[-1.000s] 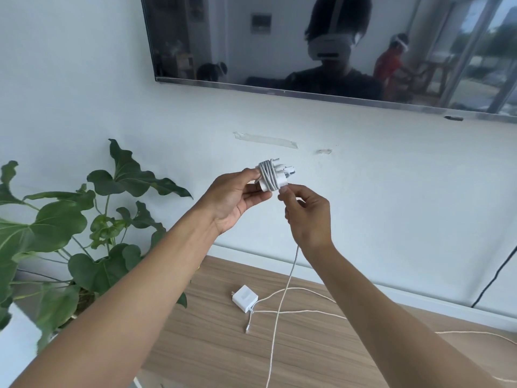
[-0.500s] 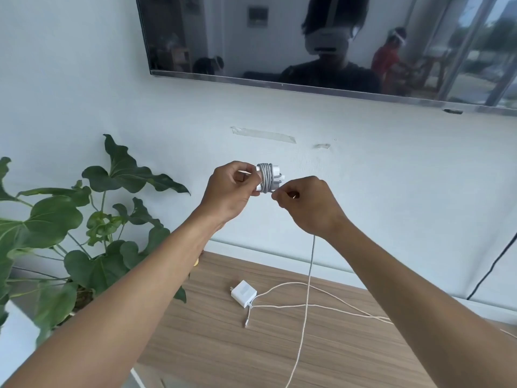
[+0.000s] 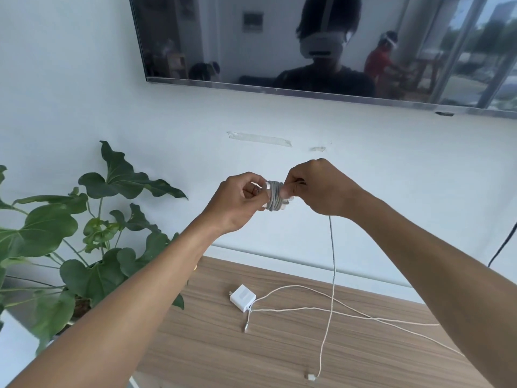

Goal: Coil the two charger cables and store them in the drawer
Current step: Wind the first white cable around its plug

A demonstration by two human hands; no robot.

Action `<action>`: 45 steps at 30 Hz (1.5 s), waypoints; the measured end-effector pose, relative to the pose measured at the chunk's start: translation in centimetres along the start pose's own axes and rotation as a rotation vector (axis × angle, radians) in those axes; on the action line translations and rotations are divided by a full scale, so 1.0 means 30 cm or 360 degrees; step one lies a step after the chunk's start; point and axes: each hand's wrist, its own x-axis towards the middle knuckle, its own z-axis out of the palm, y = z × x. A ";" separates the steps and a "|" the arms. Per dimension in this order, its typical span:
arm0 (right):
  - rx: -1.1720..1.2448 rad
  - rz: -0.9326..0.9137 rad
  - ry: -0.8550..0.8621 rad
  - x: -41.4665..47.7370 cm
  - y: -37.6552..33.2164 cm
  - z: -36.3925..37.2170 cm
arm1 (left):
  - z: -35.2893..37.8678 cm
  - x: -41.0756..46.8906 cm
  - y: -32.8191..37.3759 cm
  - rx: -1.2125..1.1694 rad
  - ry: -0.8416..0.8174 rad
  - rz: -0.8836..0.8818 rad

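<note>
A flat wood-grain cabinet top [image 3: 279, 359] is running along the foot of a pale, matte wall [image 3: 84, 79].

Items counted: two chargers, two cables, two hands.

On the top, the loose charger [image 3: 242, 298], a white rounded square block, is lying with its prongs pointing left. Its thin white loose cable [image 3: 349, 315] is trailing away to the right in uncoiled strands.

Above the top, the left hand [image 3: 237, 200] is gripping one end of the held charger [image 3: 275, 196] with curled fingers. The right hand [image 3: 319, 189] is pinching the other end, thumb pressing on the block. The wound cable [image 3: 332, 261], grey-white and braided, is sitting in several tight turns round this block. Its free tail is hanging from the right hand down to the top, ending in a small connector [image 3: 310, 376] near the front edge.

Left of the arms, one broad-leaved green plant [image 3: 84, 233] is standing. Two strips of clear tape [image 3: 258, 138] are sticking to the wall. Higher up, one glossy dark screen [image 3: 279, 37] is hanging and reflecting the room.
</note>
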 end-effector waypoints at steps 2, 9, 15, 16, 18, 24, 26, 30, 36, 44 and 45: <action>0.0127 -0.0089 0.0016 -0.001 0.005 -0.008 | -0.015 0.002 0.004 -0.0149 -0.0100 -0.0066; 0.0551 -0.0207 0.0116 0.003 0.034 -0.012 | -0.042 0.005 0.015 -0.0542 -0.0371 -0.0126; 0.1136 -0.0147 -0.0054 0.003 0.045 -0.032 | -0.044 -0.008 0.022 -0.0843 -0.0483 -0.0192; 0.1158 -0.0126 -0.0065 0.002 0.045 -0.030 | -0.046 -0.008 0.021 -0.0838 -0.0496 -0.0202; 0.1218 -0.0101 -0.0097 0.002 0.052 -0.018 | -0.050 -0.009 0.023 -0.0821 -0.0525 -0.0219; 0.1264 -0.0074 -0.0236 -0.015 0.088 0.006 | -0.033 -0.026 0.021 -0.0826 -0.0584 -0.0255; 0.1273 -0.0090 -0.0243 -0.022 0.096 0.021 | -0.028 -0.031 0.016 -0.0876 -0.0586 -0.0266; 0.1492 -0.0055 -0.0190 -0.029 0.110 0.049 | -0.003 -0.042 0.018 -0.1021 -0.0556 -0.0311; 0.1874 0.0084 0.0076 -0.043 0.123 0.119 | 0.023 -0.047 0.035 -0.1171 -0.0484 -0.0326; 0.1946 0.0102 0.0398 -0.065 0.127 0.168 | 0.090 -0.031 0.065 -0.1335 -0.0252 -0.0397; 0.1938 0.0135 0.0433 -0.067 0.133 0.172 | 0.100 -0.024 0.074 -0.1343 -0.0219 -0.0417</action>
